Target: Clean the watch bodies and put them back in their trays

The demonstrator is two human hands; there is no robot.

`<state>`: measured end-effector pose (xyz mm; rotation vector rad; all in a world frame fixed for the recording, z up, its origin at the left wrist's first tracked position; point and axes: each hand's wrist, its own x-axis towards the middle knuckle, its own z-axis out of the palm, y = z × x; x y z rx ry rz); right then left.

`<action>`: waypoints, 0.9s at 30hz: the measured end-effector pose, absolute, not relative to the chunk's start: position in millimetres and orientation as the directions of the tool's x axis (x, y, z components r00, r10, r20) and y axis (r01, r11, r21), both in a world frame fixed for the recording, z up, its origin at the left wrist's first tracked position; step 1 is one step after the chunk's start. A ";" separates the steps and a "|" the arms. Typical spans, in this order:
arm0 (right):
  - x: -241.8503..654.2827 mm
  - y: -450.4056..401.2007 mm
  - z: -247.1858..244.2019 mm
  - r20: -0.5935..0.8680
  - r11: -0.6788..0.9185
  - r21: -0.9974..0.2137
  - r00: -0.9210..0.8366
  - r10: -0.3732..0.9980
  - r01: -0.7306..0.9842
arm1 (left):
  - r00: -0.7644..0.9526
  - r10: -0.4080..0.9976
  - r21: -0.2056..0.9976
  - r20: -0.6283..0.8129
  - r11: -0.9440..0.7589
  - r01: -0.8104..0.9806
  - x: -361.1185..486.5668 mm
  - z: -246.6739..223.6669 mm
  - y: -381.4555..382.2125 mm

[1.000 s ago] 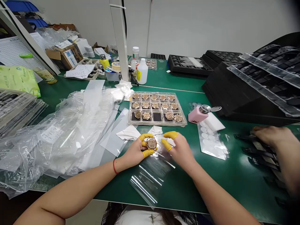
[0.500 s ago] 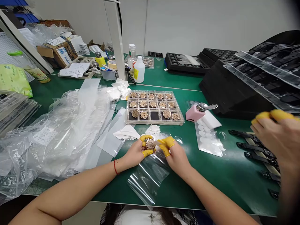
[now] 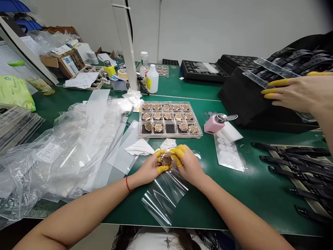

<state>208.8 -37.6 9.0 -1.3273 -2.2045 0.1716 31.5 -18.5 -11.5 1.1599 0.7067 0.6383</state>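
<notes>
Along the left of the desk (image 3: 260,205), a heap of clear plastic bags (image 3: 59,156) spreads toward the front edge. Near the middle, the left hand (image 3: 148,170), wearing yellow finger cots (image 3: 162,169), pinches a round rose-gold watch case (image 3: 166,160) at its left rim, and the right hand (image 3: 189,166) is curled against its other side, holding it too. A clear film sleeve (image 3: 163,198) lies beneath them, its corner just short of the front edge. A tray of watch cases (image 3: 169,119) sits just beyond. Farther right, a co-worker's open hand (image 3: 293,91) hangs beside a black foam rack (image 3: 241,107), above black watch straps (image 3: 293,166).
</notes>
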 end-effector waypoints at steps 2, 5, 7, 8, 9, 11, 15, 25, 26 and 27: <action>207.4 -41.1 11.5 0.419 0.571 -0.299 -0.432 0.799 0.765 | 0.634 0.755 0.958 -0.164 0.276 -0.080 31.6 -10.6 -18.4; 205.1 -48.7 9.6 0.435 0.604 -0.203 -0.481 0.761 0.771 | 0.626 0.758 0.952 -0.182 0.295 -0.080 31.8 -10.0 -18.0; 204.4 -55.1 7.2 0.455 0.623 -0.164 -0.501 0.736 0.765 | 0.621 0.760 0.950 -0.190 0.302 -0.079 31.7 -10.6 -17.5; 204.7 -58.3 5.9 0.460 0.627 -0.149 -0.508 0.728 0.764 | 0.624 0.758 0.950 -0.192 0.303 -0.076 31.4 -11.1 -17.3; 205.8 -61.2 4.5 0.463 0.629 -0.146 -0.509 0.726 0.764 | 0.629 0.753 0.949 -0.194 0.305 -0.073 31.1 -11.6 -17.1; 211.6 -64.4 0.6 0.455 0.625 -0.216 -0.489 0.744 0.750 | 0.642 0.741 0.945 -0.199 0.318 -0.074 30.4 -12.3 -16.8; 241.3 -56.3 -11.8 0.330 0.334 -0.563 -0.166 0.930 0.756 | 0.624 0.742 0.933 -0.246 0.356 -0.055 28.9 -11.6 -15.9; 211.5 -42.5 -1.8 0.163 0.224 -0.740 -0.155 0.974 0.634 | 0.665 0.724 0.940 -0.186 0.328 -0.094 30.4 -7.7 -20.1; 204.6 -36.1 1.8 0.150 0.218 -0.773 -0.163 0.975 0.596 | 0.660 0.728 0.944 -0.183 0.319 -0.090 29.1 -7.2 -20.0; 201.1 -26.0 5.1 0.152 0.200 -0.789 -0.132 0.980 0.580 | 0.643 0.744 0.948 -0.182 0.307 -0.088 27.4 -6.6 -19.2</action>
